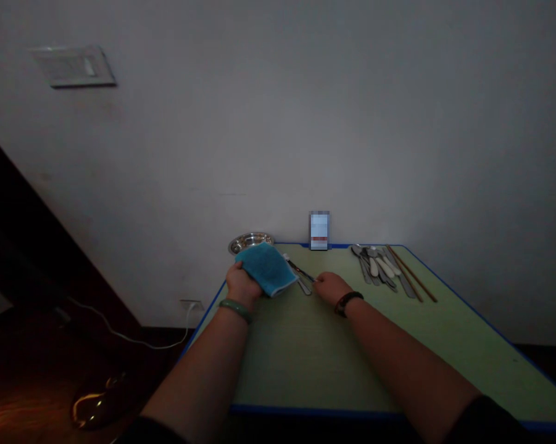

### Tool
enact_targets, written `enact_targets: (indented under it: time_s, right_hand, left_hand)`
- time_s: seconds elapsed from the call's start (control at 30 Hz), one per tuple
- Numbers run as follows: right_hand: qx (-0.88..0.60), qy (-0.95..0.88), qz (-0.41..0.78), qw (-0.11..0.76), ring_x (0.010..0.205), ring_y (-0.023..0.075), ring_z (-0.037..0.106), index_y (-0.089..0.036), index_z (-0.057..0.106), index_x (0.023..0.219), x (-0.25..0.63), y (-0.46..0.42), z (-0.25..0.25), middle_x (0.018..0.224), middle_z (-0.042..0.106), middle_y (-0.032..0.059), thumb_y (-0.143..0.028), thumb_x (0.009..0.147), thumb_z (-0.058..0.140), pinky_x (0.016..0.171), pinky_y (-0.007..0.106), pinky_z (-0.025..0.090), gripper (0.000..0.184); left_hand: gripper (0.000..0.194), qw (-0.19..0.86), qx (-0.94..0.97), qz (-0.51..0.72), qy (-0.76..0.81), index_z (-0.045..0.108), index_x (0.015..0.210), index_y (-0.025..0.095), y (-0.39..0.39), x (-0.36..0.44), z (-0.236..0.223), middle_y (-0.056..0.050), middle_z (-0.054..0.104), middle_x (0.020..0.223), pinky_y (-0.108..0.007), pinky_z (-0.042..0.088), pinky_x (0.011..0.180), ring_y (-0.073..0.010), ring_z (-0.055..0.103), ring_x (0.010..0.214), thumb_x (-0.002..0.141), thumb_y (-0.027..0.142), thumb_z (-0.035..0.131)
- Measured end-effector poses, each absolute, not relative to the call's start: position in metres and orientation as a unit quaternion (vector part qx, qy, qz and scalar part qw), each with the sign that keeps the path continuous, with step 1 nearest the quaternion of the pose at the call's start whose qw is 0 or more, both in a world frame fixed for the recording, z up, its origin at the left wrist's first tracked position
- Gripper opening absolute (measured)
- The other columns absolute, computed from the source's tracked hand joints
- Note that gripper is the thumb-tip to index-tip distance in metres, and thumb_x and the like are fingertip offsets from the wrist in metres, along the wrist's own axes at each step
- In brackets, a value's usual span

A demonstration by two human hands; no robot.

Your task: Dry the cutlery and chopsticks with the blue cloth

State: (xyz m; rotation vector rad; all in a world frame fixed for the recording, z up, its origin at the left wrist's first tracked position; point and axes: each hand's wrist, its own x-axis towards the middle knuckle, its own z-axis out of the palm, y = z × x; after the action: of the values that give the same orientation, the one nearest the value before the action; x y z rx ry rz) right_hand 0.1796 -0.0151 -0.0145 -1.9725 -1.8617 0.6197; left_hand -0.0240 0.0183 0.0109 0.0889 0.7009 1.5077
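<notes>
My left hand (241, 284), with a green bangle on the wrist, is closed on the near corner of a blue cloth (267, 267) that lies over a few pieces of cutlery (300, 275) on the green table (305, 351). My right hand (331, 287), wearing a dark wrist strap, rests on the table with its fingers pinched at the end of one of those utensils; which one I cannot make out. A metal bowl (250, 242) sits just behind the cloth at the table's far left corner.
A row of spoons, knives and a pair of chopsticks (389, 269) lies at the far right of the table. A small upright card or phone (319, 230) leans against the wall. A cable and wall socket (192, 305) are at the left, below the table.
</notes>
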Motion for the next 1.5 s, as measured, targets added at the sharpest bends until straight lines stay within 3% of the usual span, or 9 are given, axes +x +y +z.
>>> enact_targets:
  time_s: [0.17,0.33,0.47,0.63,0.77,1.07,1.5]
  right_hand:
    - [-0.692,-0.628,0.255,0.250,0.071,0.0167,0.061,-0.015,0.068,0.063,0.190,-0.019,-0.021,0.072,0.070,0.0088,-0.023,0.083,0.049,0.062,0.026,0.035,0.029]
    - [-0.674,-0.578,0.302,0.347,0.058,0.0152,0.051,-0.019,0.053,0.047,0.203,-0.021,-0.024,0.052,0.053,0.0018,-0.026,0.079,0.052,0.057,0.027,0.032,0.032]
    - [-0.651,-0.513,0.362,0.427,0.045,0.0126,0.040,-0.021,0.050,0.051,0.208,-0.021,-0.025,0.046,0.042,-0.0025,-0.031,0.079,0.049,0.048,0.027,0.029,0.029]
    - [-0.600,-0.433,0.436,0.512,0.037,0.0090,0.031,-0.021,0.053,0.066,0.205,-0.022,-0.025,0.051,0.042,-0.0053,-0.036,0.077,0.048,0.038,0.024,0.021,0.019]
    - [-0.557,-0.397,0.480,0.550,0.035,0.0059,0.029,-0.021,0.051,0.068,0.201,-0.024,-0.022,0.051,0.041,-0.0071,-0.039,0.074,0.055,0.037,0.021,0.016,0.020]
    - [-0.478,-0.416,0.555,0.539,0.035,0.0027,0.031,-0.018,0.053,0.068,0.190,-0.032,-0.022,0.050,0.045,-0.0080,-0.044,0.064,0.068,0.036,0.018,0.015,0.030]
    - [-0.484,-0.427,0.615,0.453,0.034,0.0030,0.025,-0.019,0.050,0.065,0.178,-0.036,-0.025,0.048,0.042,-0.0088,-0.036,0.068,0.064,0.037,0.020,0.012,0.022]
  left_hand:
    - [0.052,0.677,0.063,0.660,0.319,0.059,0.128,0.004,0.020,-0.025,0.006,-0.019,0.074,0.098,-0.057,0.046,0.096,-0.0344,0.071,0.092,0.086,0.028,0.039]
    - [0.053,0.685,0.093,0.646,0.325,0.058,0.129,0.003,0.024,-0.030,-0.001,-0.018,0.075,0.091,-0.054,0.053,0.087,-0.0319,0.072,0.077,0.086,0.031,0.041]
    - [0.054,0.694,0.106,0.644,0.305,0.058,0.128,0.004,0.025,-0.031,-0.003,-0.019,0.074,0.090,-0.054,0.055,0.081,-0.0331,0.072,0.074,0.085,0.031,0.044]
    - [0.052,0.694,0.116,0.634,0.321,0.059,0.127,0.006,0.024,-0.031,-0.004,-0.017,0.074,0.094,-0.052,0.055,0.083,-0.0316,0.072,0.076,0.083,0.030,0.045]
    - [0.053,0.695,0.119,0.630,0.326,0.059,0.127,0.004,0.021,-0.028,-0.002,-0.018,0.074,0.093,-0.053,0.054,0.085,-0.0328,0.072,0.078,0.083,0.031,0.045]
    - [0.050,0.701,0.090,0.616,0.349,0.062,0.123,0.009,0.012,-0.017,0.007,-0.014,0.075,0.086,-0.053,0.051,0.091,-0.0303,0.073,0.076,0.083,0.031,0.044]
    - [0.053,0.721,0.096,0.609,0.317,0.062,0.119,0.000,-0.005,-0.008,0.024,-0.020,0.075,0.082,-0.056,0.050,0.090,-0.0367,0.072,0.084,0.085,0.029,0.035]
